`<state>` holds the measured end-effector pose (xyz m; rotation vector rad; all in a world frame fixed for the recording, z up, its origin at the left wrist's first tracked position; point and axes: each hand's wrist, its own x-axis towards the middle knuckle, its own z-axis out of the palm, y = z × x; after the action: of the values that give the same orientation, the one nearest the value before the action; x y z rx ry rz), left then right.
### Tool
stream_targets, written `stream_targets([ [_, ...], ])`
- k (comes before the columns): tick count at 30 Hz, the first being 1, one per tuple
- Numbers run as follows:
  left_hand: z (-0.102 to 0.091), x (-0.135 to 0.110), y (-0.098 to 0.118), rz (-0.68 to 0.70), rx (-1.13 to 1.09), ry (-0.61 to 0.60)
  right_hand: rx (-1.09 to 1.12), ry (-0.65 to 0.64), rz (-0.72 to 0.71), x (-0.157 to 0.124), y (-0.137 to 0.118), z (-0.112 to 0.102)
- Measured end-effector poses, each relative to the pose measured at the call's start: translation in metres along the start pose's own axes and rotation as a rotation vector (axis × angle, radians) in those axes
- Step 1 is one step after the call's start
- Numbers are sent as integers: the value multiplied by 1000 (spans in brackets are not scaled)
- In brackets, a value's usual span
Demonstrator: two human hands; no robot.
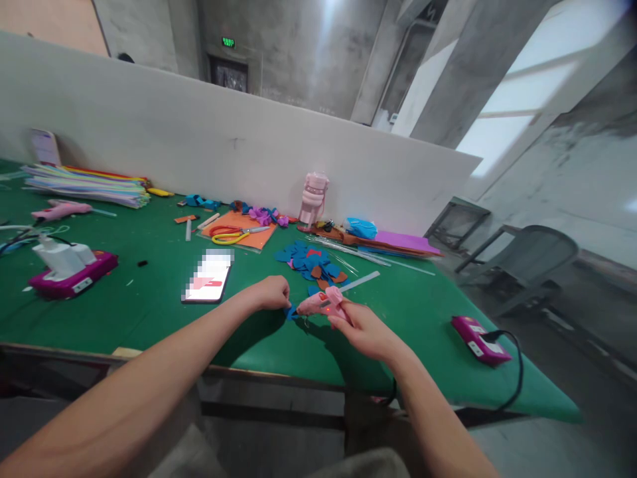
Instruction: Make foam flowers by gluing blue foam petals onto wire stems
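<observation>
My right hand (361, 325) is wrapped round a pink hot glue gun (313, 304), whose small red light shows on its side. A clear glue stick (362, 281) juts from the gun's back end. The nozzle points left, close against a small blue petal-shaped piece (290, 312). That piece is pinched in the fingers of my left hand (273, 293), just above the table; its far side is hidden by the fingers. Behind the gun lies a loose pile of blue cut pieces (303, 257), with a few brown ones (322, 284) among them.
On the green table (249, 345) lie a phone (209, 279), scissors (231, 234) on orange sheets (259, 242), and purple power strips (478, 342) at both sides. A pink bottle (313, 198) stands by the white partition (239, 133). Another glue gun (62, 210) lies left.
</observation>
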<state>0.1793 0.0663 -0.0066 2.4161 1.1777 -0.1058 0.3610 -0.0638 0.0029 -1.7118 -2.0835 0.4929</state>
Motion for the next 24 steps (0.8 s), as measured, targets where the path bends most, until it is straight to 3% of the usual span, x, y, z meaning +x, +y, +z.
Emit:
stream_targets([
  [24,-2,-1,2,13,3,0,5,14,-8,1,-1,4],
])
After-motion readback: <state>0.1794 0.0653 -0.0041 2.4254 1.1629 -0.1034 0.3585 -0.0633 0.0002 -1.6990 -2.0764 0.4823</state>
